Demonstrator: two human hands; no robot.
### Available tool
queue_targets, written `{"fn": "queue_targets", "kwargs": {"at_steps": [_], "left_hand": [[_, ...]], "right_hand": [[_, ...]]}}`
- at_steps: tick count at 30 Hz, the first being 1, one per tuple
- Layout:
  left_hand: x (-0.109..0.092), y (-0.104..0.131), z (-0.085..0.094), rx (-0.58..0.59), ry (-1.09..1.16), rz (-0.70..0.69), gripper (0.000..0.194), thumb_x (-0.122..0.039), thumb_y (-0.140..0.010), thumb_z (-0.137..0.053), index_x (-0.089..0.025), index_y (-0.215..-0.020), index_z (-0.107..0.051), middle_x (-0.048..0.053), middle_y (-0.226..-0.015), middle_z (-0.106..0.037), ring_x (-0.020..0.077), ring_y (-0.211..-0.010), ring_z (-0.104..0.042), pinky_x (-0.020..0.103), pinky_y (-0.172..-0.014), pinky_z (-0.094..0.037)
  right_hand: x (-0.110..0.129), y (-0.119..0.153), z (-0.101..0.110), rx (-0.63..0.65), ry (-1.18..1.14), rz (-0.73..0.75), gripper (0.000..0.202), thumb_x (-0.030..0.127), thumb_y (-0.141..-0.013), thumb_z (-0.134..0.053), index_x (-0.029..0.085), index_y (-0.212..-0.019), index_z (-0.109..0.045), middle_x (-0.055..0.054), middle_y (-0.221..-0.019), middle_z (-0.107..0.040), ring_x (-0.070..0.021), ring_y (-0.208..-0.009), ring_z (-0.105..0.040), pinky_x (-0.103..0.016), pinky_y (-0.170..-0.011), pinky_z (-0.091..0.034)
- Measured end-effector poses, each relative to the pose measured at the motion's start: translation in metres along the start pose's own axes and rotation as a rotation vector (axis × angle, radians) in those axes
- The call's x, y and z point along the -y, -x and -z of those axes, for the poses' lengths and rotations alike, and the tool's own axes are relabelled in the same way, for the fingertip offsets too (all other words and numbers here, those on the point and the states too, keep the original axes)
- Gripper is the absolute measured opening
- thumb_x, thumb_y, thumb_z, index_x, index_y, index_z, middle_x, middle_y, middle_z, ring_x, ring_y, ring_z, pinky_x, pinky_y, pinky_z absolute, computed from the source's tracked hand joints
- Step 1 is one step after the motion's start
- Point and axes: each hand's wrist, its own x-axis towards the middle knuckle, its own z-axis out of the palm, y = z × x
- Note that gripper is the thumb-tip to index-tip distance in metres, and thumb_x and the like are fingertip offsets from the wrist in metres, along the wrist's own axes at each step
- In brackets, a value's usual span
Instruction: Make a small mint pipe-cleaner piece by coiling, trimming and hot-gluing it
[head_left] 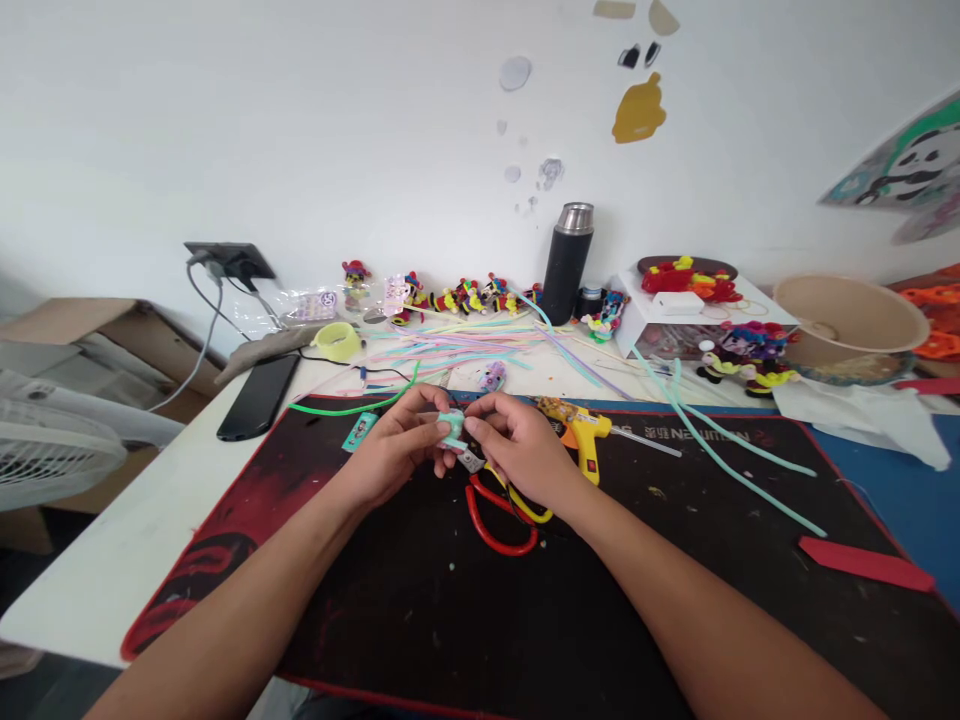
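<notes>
Over the middle of the dark desk mat point(450, 640), a small mint-green fuzzy piece point(452, 424), seemingly coiled pipe cleaner, is held between my two hands. The fingers of my left hand point(405, 440) are closed around it from the left. My right hand point(521, 445) pinches at its right side, fingertips bent together. Just below the hands lie scissors point(501, 548) with red and yellow handles, partly hidden by my right hand. A yellow hot glue gun point(592, 440) rests right of that hand. Left of my left hand is a small teal packet point(360, 432).
Loose pastel pipe cleaners point(465, 345) lie behind the hands, with mint ones point(720, 440) to the right. A phone point(259, 397), yellow tape roll point(337, 341), black thermos point(568, 265), several small fuzzy figures point(469, 296), beige bowl point(847, 310) and red strip point(866, 564) surround them.
</notes>
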Motion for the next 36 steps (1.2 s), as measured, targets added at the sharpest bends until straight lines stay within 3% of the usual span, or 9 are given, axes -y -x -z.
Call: {"fn": "queue_targets", "kwargs": {"at_steps": [8,13,26,36], "left_hand": [[0.0001,0.0019,-0.0005,0.087,-0.009,0.058,0.025,-0.027,-0.092,-0.077,-0.022,-0.104,-0.055,0.0,-0.076,-0.073,0.0131,-0.06,-0.069,0.019,-0.051,-0.057],[0.0,0.0025,-0.0019,0.12,-0.019,0.064,0.026,-0.027,-0.093,-0.076,-0.021,-0.105,-0.054,0.001,-0.078,-0.073,0.0129,-0.061,-0.069,0.019,-0.052,-0.055],[-0.0003,0.0031,-0.0023,0.054,-0.055,0.031,0.042,-0.027,-0.089,-0.082,-0.022,-0.115,-0.049,0.0,-0.083,-0.072,0.0132,-0.062,-0.069,0.02,-0.053,-0.054],[-0.0027,0.0034,-0.0005,0.072,0.001,0.042,0.044,-0.025,-0.085,-0.087,-0.022,-0.11,-0.051,-0.002,-0.079,-0.071,0.0123,-0.06,-0.068,0.018,-0.051,-0.053]], "right_hand": [[0.0042,0.0001,0.0005,0.129,-0.226,-0.053,0.037,0.043,-0.102,-0.061,0.016,-0.126,-0.067,0.008,-0.056,-0.057,-0.0075,-0.037,-0.045,-0.02,-0.039,-0.034],[0.0013,-0.0008,0.0003,0.206,-0.277,-0.084,0.035,0.044,-0.1,-0.065,0.016,-0.121,-0.068,0.009,-0.051,-0.056,-0.007,-0.036,-0.043,-0.019,-0.038,-0.032],[0.0043,0.0,-0.0049,0.222,-0.492,-0.108,0.043,0.051,-0.089,-0.077,0.018,-0.112,-0.063,0.015,-0.041,-0.045,-0.0071,-0.031,-0.034,-0.02,-0.036,-0.031],[0.0025,0.0009,-0.007,0.271,-0.596,-0.142,0.041,0.047,-0.09,-0.079,0.018,-0.115,-0.064,0.016,-0.041,-0.042,-0.0056,-0.029,-0.031,-0.018,-0.033,-0.025]]}}
